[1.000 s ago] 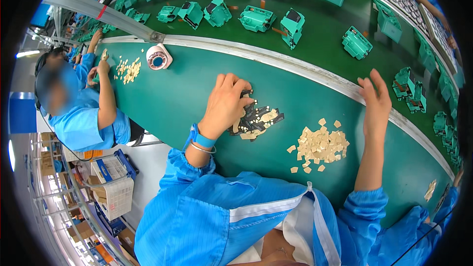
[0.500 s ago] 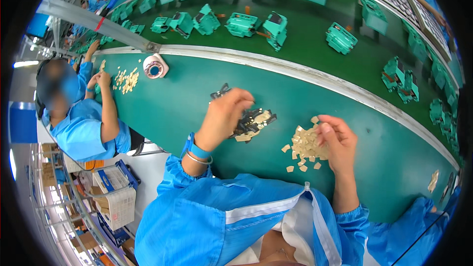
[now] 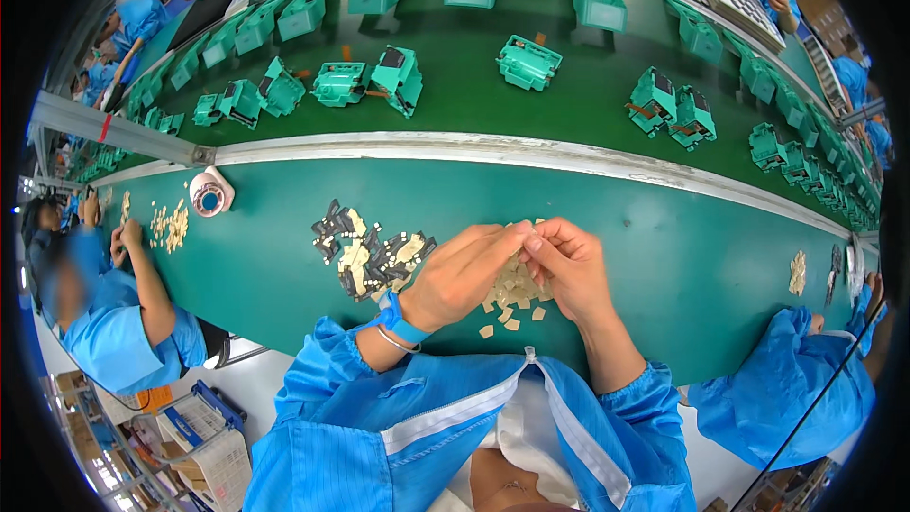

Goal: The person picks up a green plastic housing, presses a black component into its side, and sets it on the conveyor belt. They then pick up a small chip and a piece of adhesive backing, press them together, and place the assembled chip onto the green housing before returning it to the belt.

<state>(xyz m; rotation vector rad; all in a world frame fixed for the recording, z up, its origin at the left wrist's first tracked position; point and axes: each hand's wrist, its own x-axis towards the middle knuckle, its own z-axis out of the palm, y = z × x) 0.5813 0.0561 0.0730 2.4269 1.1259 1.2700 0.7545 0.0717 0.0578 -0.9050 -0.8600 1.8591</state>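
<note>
My left hand [image 3: 466, 270] and my right hand [image 3: 572, 270] meet fingertip to fingertip above the worktable [image 3: 682, 237]. Both pinch at one spot, and whatever small thing is between the fingers is hidden. Under and just in front of them lies a heap of small, flat cream-coloured pieces [image 3: 513, 296], partly covered by the hands. Left of my left hand, black parts [image 3: 334, 224] lie loosely piled, mixed with cream pieces and small white bits.
Beyond a metal rail [image 3: 455, 144], green fixtures [image 3: 529, 63] stand in rows on a green belt. A white and pink round tape roll or dispenser [image 3: 210, 192] sits far left. Co-workers sit on both sides, with cream pieces [image 3: 171, 226] before the left one.
My left hand has moved right, away from the black parts, to meet my right hand. The right one held a small cream piece at its fingertips. The whole view has turned rightward.
</note>
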